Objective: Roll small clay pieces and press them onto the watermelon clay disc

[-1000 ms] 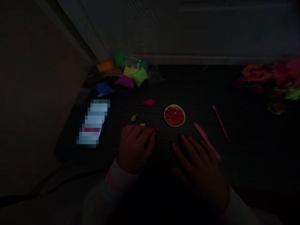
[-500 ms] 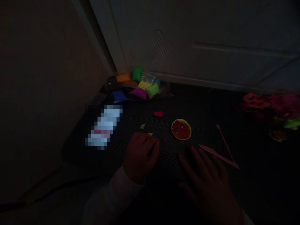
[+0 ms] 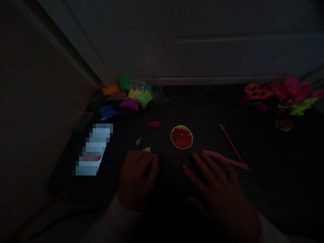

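Note:
In the dim head view, my left hand (image 3: 138, 179) is closed over the dark table, thumb and fingers together. Whatever it may hold is hidden. Just past its knuckles lies a small yellow clay piece (image 3: 147, 149), and a green leaf-shaped piece (image 3: 138, 141) is beyond it. A tiny red bit (image 3: 164, 153) lies to its right. My right hand (image 3: 215, 189) is spread low over the table, fingers apart, holding nothing visible. Its fingertips are close to a pink plastic knife (image 3: 227, 161). Ahead, between the hands, sits a round yellow-rimmed disc (image 3: 182, 143) with red filling and green bits.
A red clay lump (image 3: 154, 124) lies behind the disc. Coloured clay packets (image 3: 130, 104) are heaped at the back left, near a lit phone (image 3: 93, 148). A thin pink stick tool (image 3: 231, 143) touches the knife. Bright clay-like flowers (image 3: 280, 92) stand at the right.
My view has shifted, so the table's things appear farther left. Both hands keep nearly the same pose and place relative to the clay pieces and the knife.

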`<state>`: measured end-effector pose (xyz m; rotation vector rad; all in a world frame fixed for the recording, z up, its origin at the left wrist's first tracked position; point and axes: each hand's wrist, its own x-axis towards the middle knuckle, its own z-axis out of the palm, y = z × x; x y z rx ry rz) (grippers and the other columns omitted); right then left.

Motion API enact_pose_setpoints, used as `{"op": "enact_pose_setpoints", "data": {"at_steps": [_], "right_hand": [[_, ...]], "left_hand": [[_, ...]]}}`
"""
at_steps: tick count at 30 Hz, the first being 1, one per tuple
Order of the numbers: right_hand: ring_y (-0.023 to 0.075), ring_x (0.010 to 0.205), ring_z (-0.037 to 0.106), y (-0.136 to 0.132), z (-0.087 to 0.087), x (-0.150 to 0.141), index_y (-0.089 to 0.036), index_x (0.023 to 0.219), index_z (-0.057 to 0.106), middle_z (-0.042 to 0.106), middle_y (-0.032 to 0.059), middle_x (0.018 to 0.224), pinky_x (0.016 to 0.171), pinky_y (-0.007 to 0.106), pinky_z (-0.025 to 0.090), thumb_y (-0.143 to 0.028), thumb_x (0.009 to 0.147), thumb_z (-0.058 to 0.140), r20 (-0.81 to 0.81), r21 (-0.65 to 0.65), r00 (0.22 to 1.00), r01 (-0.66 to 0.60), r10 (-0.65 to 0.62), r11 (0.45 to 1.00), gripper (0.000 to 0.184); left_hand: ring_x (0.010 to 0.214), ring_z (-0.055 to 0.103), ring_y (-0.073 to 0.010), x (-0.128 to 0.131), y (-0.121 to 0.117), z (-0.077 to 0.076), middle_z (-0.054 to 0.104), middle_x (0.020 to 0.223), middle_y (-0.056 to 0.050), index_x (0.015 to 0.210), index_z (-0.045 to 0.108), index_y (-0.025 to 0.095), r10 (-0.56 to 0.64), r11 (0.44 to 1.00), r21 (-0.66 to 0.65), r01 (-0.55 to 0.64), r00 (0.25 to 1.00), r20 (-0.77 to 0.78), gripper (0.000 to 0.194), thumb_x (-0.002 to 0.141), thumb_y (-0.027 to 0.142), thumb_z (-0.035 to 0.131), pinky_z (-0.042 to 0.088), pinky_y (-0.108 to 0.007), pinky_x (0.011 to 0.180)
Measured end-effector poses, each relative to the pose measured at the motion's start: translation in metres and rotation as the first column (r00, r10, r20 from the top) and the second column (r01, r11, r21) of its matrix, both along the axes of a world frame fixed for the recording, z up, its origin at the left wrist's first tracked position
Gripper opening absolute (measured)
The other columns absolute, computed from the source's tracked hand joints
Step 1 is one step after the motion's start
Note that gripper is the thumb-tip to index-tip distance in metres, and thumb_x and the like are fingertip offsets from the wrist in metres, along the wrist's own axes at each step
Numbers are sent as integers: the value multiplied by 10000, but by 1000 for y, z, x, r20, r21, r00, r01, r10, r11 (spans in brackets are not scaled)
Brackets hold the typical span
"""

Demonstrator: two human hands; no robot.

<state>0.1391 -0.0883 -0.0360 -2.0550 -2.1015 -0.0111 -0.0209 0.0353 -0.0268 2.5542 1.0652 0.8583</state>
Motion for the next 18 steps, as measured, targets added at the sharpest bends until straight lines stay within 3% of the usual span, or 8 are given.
{"op": "enact_pose_setpoints", "data": {"at_steps": [2, 5, 9, 14, 18], "right_hand": [[271, 1163, 337, 0, 0, 0, -316, 1135, 490, 403, 55, 1291, 925, 477, 197, -591, 713, 429, -1, 9, 1000, -6, 6, 1000, 507], [246, 1144, 361, 1, -2, 0, -343, 1149, 466, 423, 17, 1278, 922, 456, 210, -598, 725, 400, -13, 18, 992, -128, 128, 992, 499], [288, 1166, 326, 3, -2, 1, -329, 1135, 490, 405, 53, 1289, 925, 495, 194, -582, 710, 444, 1, -4, 1000, 9, -9, 1000, 497], [262, 1154, 353, 3, 0, 0, -344, 1150, 469, 408, 44, 1288, 922, 474, 221, -606, 716, 404, -19, -10, 997, -76, 76, 997, 511], [289, 1180, 312, 3, -1, -3, -296, 1123, 512, 395, 83, 1293, 937, 499, 185, -579, 704, 450, 1, -21, 999, 53, -53, 998, 509]], "left_hand": [[718, 517, -147, 0, 0, 0, 596, 733, -41, 788, 589, 147, 17, 1000, -11, -17, 1000, 0, 93, 747, 126, 508, 434, -293, 636], [719, 522, -147, 1, -1, 1, 596, 734, -38, 782, 588, 153, 36, 999, -6, -36, 999, -2, 89, 748, 132, 508, 438, -293, 641], [717, 527, -146, 0, -1, -1, 598, 738, -32, 786, 584, 166, 42, 999, -5, -42, 999, 9, 90, 743, 129, 515, 440, -293, 643], [724, 524, -145, -1, -2, -1, 599, 738, -29, 792, 587, 166, 36, 999, -30, -35, 999, 25, 93, 742, 130, 518, 440, -291, 648], [717, 521, -139, -2, -3, 0, 597, 730, -35, 780, 592, 145, 24, 999, -25, -23, 999, 31, 87, 742, 122, 518, 437, -284, 649]]}}
